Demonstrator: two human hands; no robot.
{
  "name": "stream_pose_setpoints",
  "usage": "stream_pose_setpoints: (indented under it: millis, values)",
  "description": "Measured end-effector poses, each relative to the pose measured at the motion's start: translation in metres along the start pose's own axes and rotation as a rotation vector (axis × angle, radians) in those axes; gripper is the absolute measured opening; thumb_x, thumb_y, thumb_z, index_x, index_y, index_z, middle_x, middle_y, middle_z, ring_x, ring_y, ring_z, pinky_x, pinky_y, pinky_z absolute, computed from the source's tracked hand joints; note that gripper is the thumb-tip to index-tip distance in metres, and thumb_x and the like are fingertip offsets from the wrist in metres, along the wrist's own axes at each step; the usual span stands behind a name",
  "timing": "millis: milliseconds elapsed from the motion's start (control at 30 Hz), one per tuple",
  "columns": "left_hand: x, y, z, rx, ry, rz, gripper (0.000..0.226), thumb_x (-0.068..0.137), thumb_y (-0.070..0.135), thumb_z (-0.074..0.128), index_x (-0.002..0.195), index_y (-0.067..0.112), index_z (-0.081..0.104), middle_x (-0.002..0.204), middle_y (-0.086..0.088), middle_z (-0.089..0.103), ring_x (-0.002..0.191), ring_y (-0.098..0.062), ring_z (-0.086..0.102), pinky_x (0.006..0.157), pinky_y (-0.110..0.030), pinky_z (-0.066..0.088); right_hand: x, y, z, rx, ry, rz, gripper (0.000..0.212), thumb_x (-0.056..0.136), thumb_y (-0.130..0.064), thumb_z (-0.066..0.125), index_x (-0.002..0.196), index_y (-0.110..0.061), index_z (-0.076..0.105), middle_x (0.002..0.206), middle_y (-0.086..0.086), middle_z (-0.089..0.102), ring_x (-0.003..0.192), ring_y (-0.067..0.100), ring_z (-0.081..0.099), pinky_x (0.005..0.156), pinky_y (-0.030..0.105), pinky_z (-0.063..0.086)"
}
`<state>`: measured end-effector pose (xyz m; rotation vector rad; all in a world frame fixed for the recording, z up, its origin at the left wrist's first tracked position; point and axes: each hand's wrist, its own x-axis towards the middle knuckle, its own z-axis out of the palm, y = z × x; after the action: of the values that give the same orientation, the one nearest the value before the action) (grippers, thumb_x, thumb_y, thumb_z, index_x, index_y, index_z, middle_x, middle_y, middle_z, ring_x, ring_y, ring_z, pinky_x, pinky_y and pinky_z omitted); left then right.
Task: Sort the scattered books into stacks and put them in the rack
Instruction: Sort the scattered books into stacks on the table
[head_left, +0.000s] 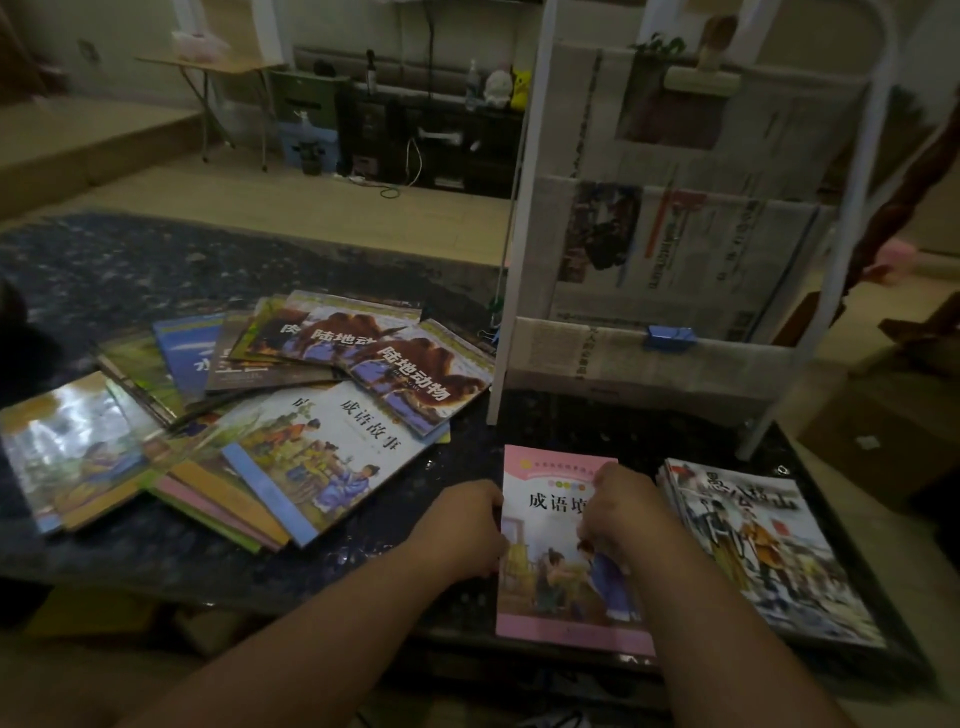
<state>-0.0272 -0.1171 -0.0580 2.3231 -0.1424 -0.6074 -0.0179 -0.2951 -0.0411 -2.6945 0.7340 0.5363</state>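
Observation:
A pink-bordered book (540, 587) lies flat near the table's front edge. My left hand (465, 525) grips its left edge with curled fingers. My right hand (623, 506) rests on its cover, fingers bent down on it. Just to the right lies a stack of books with a painted cover (769, 556). A scattered heap of books (291, 410) covers the left half of the table, some overlapping. The white rack (524, 218) stands at the back right, lined with newspaper.
The dark speckled table (130, 265) has bare surface behind the heap. A blue clip (669, 338) sits on the rack's lower shelf edge. A cardboard box (878, 436) stands on the floor to the right. Furniture lines the far wall.

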Motion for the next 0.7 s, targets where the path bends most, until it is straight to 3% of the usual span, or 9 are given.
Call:
stream_pose_setpoints:
  millis: [133, 267, 433, 600, 700]
  values:
    - [0.000, 0.001, 0.001, -0.006, 0.003, 0.001, 0.041, 0.080, 0.014, 0.074, 0.117, 0.022, 0.059, 0.100, 0.001, 0.067, 0.081, -0.014, 0.068, 0.072, -0.035, 0.061, 0.004, 0.002, 0.000, -0.021, 0.000, 0.003, 0.044, 0.078, -0.017, 0.076, 0.117, -0.012, 0.056, 0.124, 0.015, 0.055, 0.107, 0.032, 0.056, 0.091, 0.038, 0.052]
    - [-0.003, -0.002, 0.002, -0.023, 0.018, 0.017, 0.047, 0.081, 0.016, 0.073, 0.125, 0.023, 0.059, 0.104, 0.001, 0.068, 0.085, -0.013, 0.067, 0.080, -0.035, 0.059, 0.003, -0.001, 0.001, -0.006, 0.012, 0.009, 0.043, 0.079, -0.018, 0.072, 0.119, -0.013, 0.056, 0.127, 0.016, 0.053, 0.110, 0.034, 0.054, 0.091, 0.039, 0.051]
    - [-0.007, -0.003, -0.003, -0.046, 0.039, 0.051, 0.043, 0.087, 0.022, 0.068, 0.129, 0.025, 0.056, 0.111, 0.001, 0.067, 0.092, -0.013, 0.066, 0.083, -0.032, 0.057, -0.001, -0.005, 0.001, -0.081, 0.017, 0.007, 0.054, 0.081, -0.020, 0.066, 0.132, -0.017, 0.048, 0.141, 0.015, 0.042, 0.123, 0.036, 0.046, 0.101, 0.043, 0.045]
    - [-0.009, -0.005, -0.030, 0.447, 0.240, 0.154, 0.048, 0.091, 0.035, 0.060, 0.136, 0.024, 0.048, 0.126, -0.004, 0.055, 0.113, -0.021, 0.054, 0.091, -0.034, 0.047, -0.012, -0.021, -0.002, 0.018, 0.086, -0.181, 0.054, 0.087, -0.022, 0.061, 0.139, -0.026, 0.046, 0.139, 0.007, 0.045, 0.121, 0.030, 0.048, 0.100, 0.043, 0.045]
    - [-0.006, -0.016, -0.052, 0.698, 0.344, 0.193, 0.039, 0.092, 0.036, 0.056, 0.127, 0.021, 0.052, 0.124, -0.006, 0.054, 0.113, -0.024, 0.051, 0.091, -0.037, 0.044, -0.023, -0.036, 0.000, 0.191, 0.006, -0.339, 0.051, 0.089, -0.022, 0.066, 0.137, -0.025, 0.049, 0.140, 0.003, 0.047, 0.120, 0.024, 0.051, 0.089, 0.031, 0.044]
